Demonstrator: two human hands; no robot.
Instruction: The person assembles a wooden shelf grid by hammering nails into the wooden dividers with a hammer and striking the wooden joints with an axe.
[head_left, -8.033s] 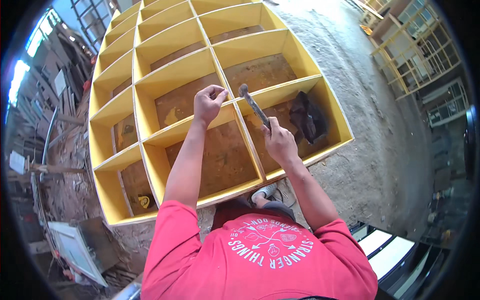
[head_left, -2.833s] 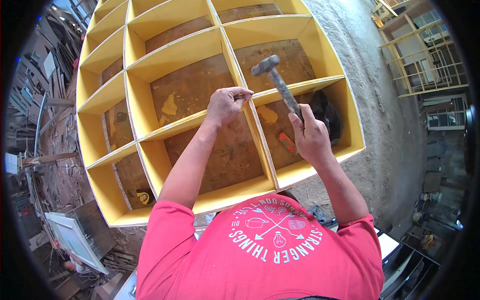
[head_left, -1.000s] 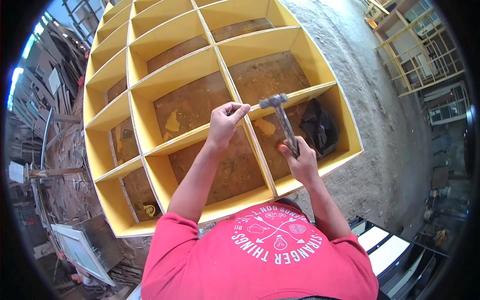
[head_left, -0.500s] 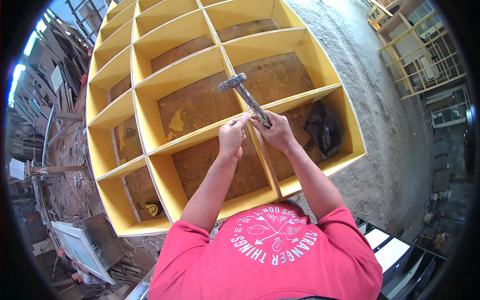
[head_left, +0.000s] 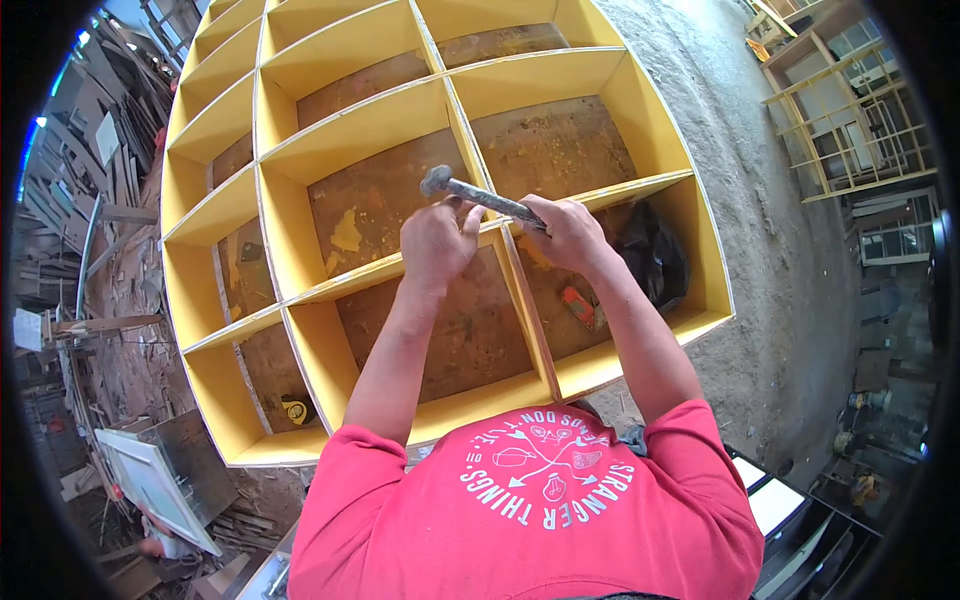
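My right hand point(head_left: 565, 236) is wrapped round the handle of a hammer point(head_left: 490, 198). The hammer slants up to the left, and its worn metal head is just above my left hand point(head_left: 436, 243). That hand is closed, its fingertips partly hidden, beside the edge of a crosswise divider point(head_left: 375, 274); what it pinches, if anything, does not show. Both hands are over a large yellow wooden grid frame point(head_left: 520, 285), close to where two dividers cross.
A black plastic bag point(head_left: 652, 258) and a red-orange tool point(head_left: 580, 306) lie in the near right compartment. A yellow tape measure point(head_left: 296, 410) sits in the near left one. Scrap wood point(head_left: 125, 190) is heaped at the left; a yellow lattice frame point(head_left: 850, 115) stands far right.
My left hand has shifted left from the divider crossing. The hammer has tipped further left, its head lower over that hand. The red-orange tool has come into view beside my right forearm.
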